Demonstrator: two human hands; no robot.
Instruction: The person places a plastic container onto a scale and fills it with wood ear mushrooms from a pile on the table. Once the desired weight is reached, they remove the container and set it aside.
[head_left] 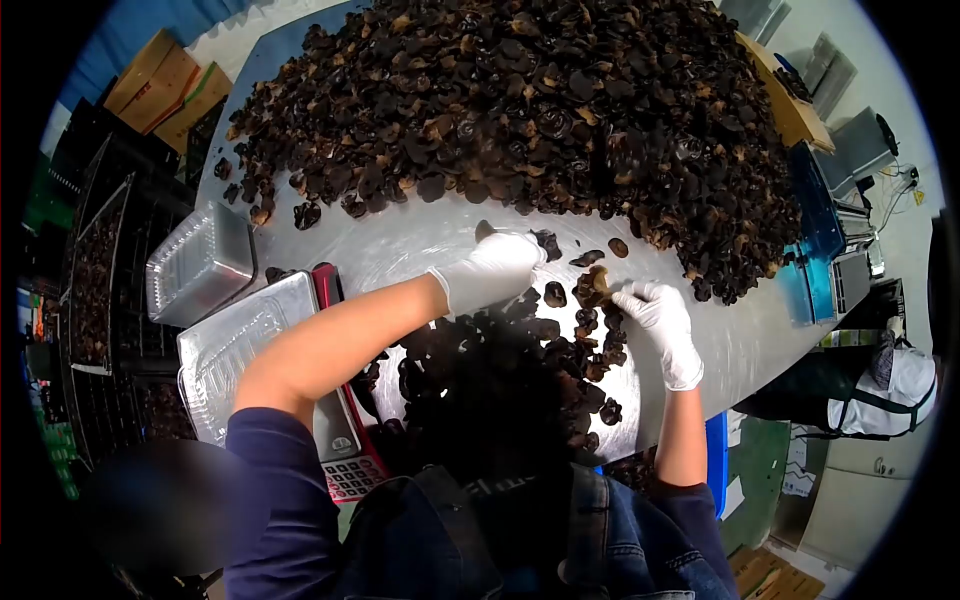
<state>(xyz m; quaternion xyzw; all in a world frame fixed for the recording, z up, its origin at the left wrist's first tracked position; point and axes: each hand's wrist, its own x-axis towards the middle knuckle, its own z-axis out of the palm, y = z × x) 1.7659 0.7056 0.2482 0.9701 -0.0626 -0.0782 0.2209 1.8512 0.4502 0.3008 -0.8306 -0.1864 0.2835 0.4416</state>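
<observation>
Both my hands wear white gloves over a metal table (740, 345). My right hand (655, 320) pinches a brownish piece of wood ear mushroom (592, 287) at its fingertips. To its left, my left hand (497, 268) is closed with the fingers curled. A dark mushroom piece (547, 244) touches its fingertips, and another brownish piece (485, 231) shows at its upper edge; whether it grips either is hidden. Loose dark pieces (590, 350) lie between and below the hands, partly in my shadow. Beyond them rises a large heap of wood ear mushrooms (500, 110).
At left stand clear plastic trays (205, 265) and a red scale (350, 450) with a clear lid or tray (250, 335) over it. Racks (100, 270) and cardboard boxes (160, 90) are farther left. A blue bin (716, 450) sits below the table's right edge, near a person (880, 390).
</observation>
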